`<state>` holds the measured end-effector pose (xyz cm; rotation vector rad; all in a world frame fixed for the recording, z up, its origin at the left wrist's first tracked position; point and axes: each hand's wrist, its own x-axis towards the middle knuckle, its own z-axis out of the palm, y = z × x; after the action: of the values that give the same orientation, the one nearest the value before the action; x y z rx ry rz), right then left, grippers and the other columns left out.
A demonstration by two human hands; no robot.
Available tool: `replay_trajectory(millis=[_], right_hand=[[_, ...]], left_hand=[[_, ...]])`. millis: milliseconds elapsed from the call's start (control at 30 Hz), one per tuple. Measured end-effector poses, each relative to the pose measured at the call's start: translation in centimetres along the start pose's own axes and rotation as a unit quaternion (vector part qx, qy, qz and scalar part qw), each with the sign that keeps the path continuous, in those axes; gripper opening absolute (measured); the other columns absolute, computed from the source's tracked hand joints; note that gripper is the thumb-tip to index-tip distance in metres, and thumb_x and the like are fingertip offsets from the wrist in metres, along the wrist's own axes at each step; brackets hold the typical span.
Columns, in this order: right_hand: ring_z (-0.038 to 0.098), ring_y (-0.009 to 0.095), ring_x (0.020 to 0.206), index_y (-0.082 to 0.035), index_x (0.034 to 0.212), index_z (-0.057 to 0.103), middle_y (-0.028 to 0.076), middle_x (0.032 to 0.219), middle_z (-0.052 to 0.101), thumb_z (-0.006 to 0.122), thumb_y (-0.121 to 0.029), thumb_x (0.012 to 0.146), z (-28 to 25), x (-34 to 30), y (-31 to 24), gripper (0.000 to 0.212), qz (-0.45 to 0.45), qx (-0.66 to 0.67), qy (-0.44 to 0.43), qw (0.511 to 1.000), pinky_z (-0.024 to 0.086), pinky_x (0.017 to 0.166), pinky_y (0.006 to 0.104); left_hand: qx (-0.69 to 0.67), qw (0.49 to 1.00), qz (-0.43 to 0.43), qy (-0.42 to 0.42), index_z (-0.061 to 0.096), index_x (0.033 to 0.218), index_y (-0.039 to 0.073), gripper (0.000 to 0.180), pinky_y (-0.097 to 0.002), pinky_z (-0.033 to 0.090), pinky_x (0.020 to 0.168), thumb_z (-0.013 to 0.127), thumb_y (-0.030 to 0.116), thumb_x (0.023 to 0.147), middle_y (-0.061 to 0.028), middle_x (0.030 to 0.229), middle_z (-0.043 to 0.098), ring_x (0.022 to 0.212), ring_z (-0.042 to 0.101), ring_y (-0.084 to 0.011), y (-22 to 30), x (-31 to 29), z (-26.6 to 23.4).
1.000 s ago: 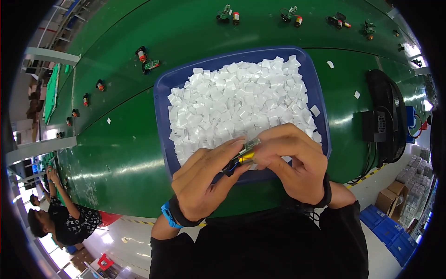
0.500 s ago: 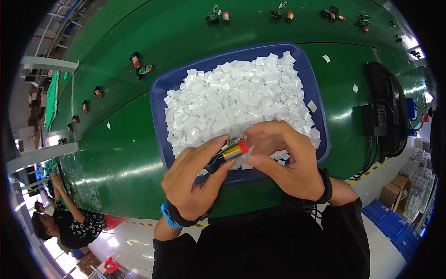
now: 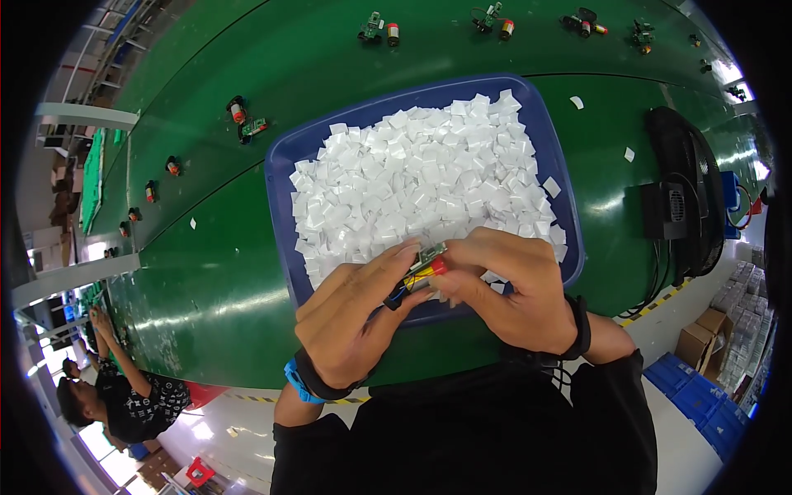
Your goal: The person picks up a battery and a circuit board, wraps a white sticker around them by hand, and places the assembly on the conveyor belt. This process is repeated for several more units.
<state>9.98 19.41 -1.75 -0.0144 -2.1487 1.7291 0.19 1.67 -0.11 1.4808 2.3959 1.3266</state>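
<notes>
A small cylindrical battery [image 3: 418,278], yellow and black with a red end and thin wires, is held over the near edge of a blue tray [image 3: 279,194]. A little circuit board [image 3: 426,255] lies along its upper side. My left hand [image 3: 351,318] grips battery and board between thumb and fingers. The thumb and fingertips of my right hand [image 3: 516,289] pinch at the red end, partly hiding it. Beneath both hands, the tray is heaped with small white square pieces [image 3: 421,173].
Green boards with batteries [image 3: 373,28] are spaced along the far green strip, more [image 3: 238,111] at left. A black fan-like device [image 3: 689,194] with a box and cables stands right. Blue crates [image 3: 693,404] sit on the floor. Another person [image 3: 124,396] works at far left.
My right hand's fingers have come together on the battery's red end, and the battery has shifted slightly right. The boards and batteries on the far strip have slid a little left.
</notes>
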Motion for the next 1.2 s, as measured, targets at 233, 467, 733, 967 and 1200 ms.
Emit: replay_trajectory(millis=[233,467,733,967,1200], right_hand=[[0.067,0.013,0.061,0.004,0.1,0.068,0.009,0.075,0.068,0.072,-0.002,0.088,0.2,-0.2,0.0,0.014,0.011,0.011,0.013,1.0,0.047,0.055,0.0224],[0.067,0.013,0.061,0.004,0.1,0.068,0.01,0.076,0.068,0.072,-0.002,0.088,0.1,0.0,-0.3,0.014,0.02,0.013,0.009,1.0,0.047,0.055,0.0218],[0.067,0.013,0.061,0.004,0.098,0.068,0.01,0.073,0.068,0.075,-0.003,0.086,0.1,-0.4,-0.2,0.016,0.02,0.041,-0.006,0.999,0.048,0.056,0.0216],[0.067,0.014,0.065,0.001,0.096,0.071,0.009,0.075,0.068,0.082,-0.007,0.079,-0.5,0.0,-0.6,0.022,-0.036,0.016,-0.028,0.999,0.049,0.058,0.0224],[0.065,0.017,0.066,-0.004,0.098,0.075,0.006,0.083,0.067,0.087,-0.011,0.07,-0.6,0.7,-0.3,0.032,-0.152,-0.072,-0.011,0.986,0.05,0.057,0.0247]], left_hand=[[0.018,0.999,0.029,0.011,0.067,0.12,-0.002,0.054,-0.0267,0.056,0.068,0.085,-0.003,0.07,-0.0155,0.113,0.072,0.078,0.069,-0.0224,-0.1,0.0,0.3],[0.024,0.999,0.026,0.014,0.068,0.12,-0.001,0.054,-0.026,0.056,0.067,0.085,-0.003,0.069,-0.0148,0.113,0.072,0.077,0.07,-0.0217,0.0,0.0,0.3],[-0.007,0.999,0.037,0.02,0.069,0.116,-0.001,0.046,-0.0245,0.054,0.064,0.081,-0.007,0.072,-0.0151,0.105,0.074,0.075,0.07,-0.0216,0.5,0.1,-0.1],[-0.277,0.947,-0.16,-0.026,0.064,0.116,-0.005,0.033,-0.0278,0.059,0.066,0.073,-0.003,0.085,-0.0161,0.103,0.072,0.076,0.068,-0.018,0.7,-0.6,-0.8],[-0.526,0.787,-0.303,-0.108,0.059,0.117,-0.008,0.025,-0.0328,0.062,0.069,0.064,0.001,0.094,-0.0166,0.111,0.066,0.083,0.066,-0.0175,-0.4,-0.4,-1.7]])
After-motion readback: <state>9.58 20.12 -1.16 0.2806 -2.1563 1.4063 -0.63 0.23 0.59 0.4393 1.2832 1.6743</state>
